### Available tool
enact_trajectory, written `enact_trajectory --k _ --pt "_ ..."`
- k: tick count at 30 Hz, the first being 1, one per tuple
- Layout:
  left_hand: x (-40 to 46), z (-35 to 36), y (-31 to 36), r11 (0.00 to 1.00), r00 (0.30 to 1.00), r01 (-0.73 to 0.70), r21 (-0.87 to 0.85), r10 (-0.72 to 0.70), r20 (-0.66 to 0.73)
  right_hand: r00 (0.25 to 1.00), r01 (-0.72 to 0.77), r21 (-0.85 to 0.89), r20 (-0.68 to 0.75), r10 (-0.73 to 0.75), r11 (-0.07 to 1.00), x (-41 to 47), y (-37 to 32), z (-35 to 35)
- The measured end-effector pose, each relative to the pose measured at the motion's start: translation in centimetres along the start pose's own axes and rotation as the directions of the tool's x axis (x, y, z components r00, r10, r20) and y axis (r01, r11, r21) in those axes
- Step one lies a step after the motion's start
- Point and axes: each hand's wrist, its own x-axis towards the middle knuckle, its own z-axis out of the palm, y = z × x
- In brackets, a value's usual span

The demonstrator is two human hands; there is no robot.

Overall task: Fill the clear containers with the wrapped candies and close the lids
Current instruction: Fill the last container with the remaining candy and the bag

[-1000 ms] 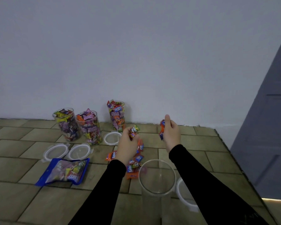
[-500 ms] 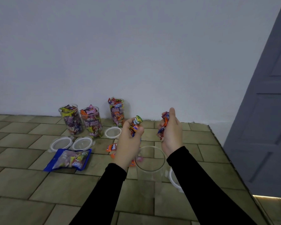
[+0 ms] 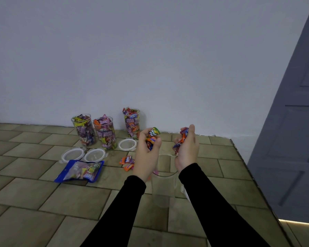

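Candies (image 3: 152, 138) bunched in left grip (image 3: 146, 155), more in right grip (image 3: 186, 150), both curled tight.

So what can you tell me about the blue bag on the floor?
The blue bag is a soft, shiny plastic pouch with a see-through front window. Inside it show purple and yellow wrapped sweets. It lies flat on the tiled floor, a bit crumpled, its top end pointing left. It sits just in front of two white-rimmed lids and may touch them; I cannot tell. No hand touches it.
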Motion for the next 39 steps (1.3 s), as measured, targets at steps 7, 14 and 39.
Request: enact_trajectory --k 7,14,39 --pt "0.4 0.2 -0.4 0.982 0.995 0.098 -0.160 -0.101 -0.013 1.000 0.006 -0.022 0.019 -0.005 1.000 0.4 0.3 0.2" --pt "0.5 -0.1 -0.7 0.978 0.996 0.084 -0.189 -0.083 0.016 1.000 -0.011 -0.002 0.025 0.011 1.000 0.5 0.3 0.2" --pt "-0.4 -0.3 -3.8 0.833 0.894 0.442 -0.333 -0.378 0.242 0.989 0.020 -0.061 0.151 -0.010 0.998 1.1 1.0 0.2"
